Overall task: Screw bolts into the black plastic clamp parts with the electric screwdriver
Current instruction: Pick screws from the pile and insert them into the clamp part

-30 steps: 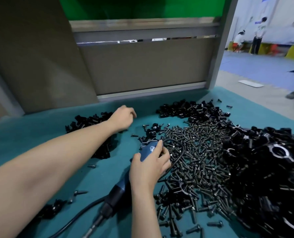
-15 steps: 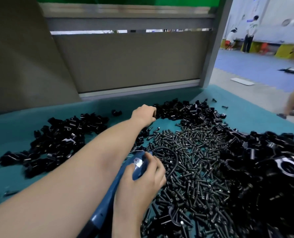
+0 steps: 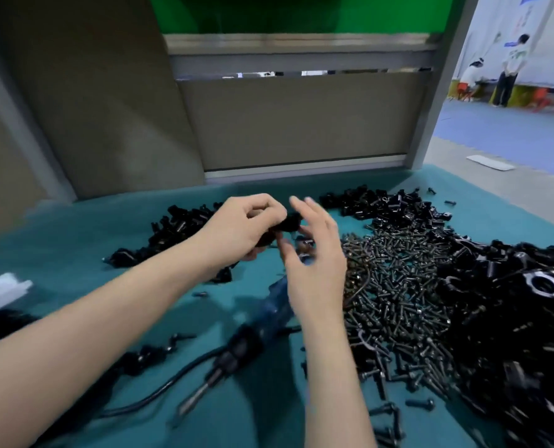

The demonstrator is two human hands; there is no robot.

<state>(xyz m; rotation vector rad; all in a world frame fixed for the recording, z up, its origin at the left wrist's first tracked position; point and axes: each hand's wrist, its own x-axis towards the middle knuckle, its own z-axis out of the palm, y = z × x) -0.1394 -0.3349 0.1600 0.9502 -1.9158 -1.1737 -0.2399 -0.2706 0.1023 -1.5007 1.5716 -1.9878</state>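
Observation:
My left hand [image 3: 246, 226] grips a black plastic clamp part [image 3: 288, 223] above the teal table. Close beside it on the right, my right hand [image 3: 314, 253] is raised with its fingers spread and relaxed; whether its thumb and finger pinch a bolt I cannot tell. The blue electric screwdriver [image 3: 269, 313] lies on the cloth under my right wrist, its black cable [image 3: 159, 396] trailing toward me. A broad heap of dark bolts [image 3: 398, 286] spreads just right of my hands.
Piles of black clamp parts lie at the back left [image 3: 172, 234], back right [image 3: 382, 205] and far right [image 3: 527, 318]. A white object [image 3: 1, 289] sits at the left edge. A grey partition [image 3: 301, 124] closes off the table's rear. People stand far off at the right.
My left hand drew back from the rear pile holding a clamp part. My right hand left the screwdriver and rose up to the part; the tool now lies free on the cloth.

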